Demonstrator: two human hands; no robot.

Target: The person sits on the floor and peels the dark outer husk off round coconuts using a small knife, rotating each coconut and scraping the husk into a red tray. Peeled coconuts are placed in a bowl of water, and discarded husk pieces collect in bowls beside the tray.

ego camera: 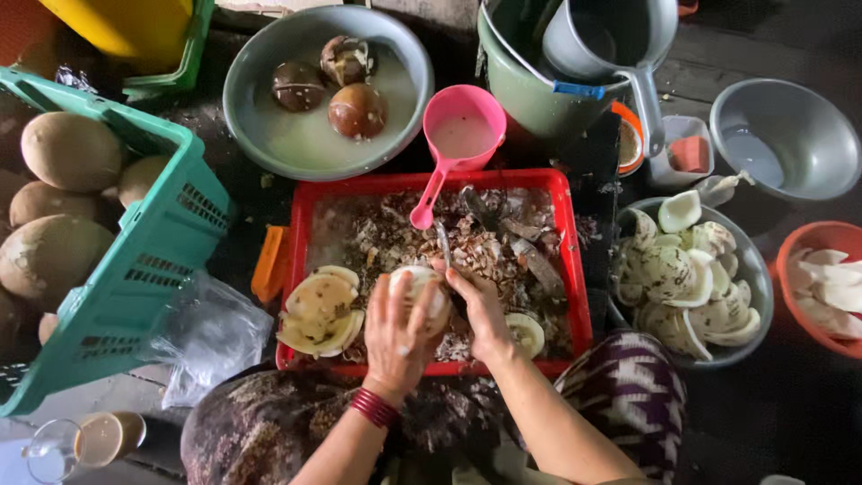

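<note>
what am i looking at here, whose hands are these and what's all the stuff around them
This is one picture from a camera worn on a person's head, looking down at their own bare hands. The left hand cups a pale round coconut piece over a red plastic tray full of brown shavings. The right hand holds a thin metal blade against it. Around the tray: a green plastic crate of whole husked coconuts, a grey bowl with three dark shells in water, a pink scoop, and a metal bowl of white peeled pieces.
</note>
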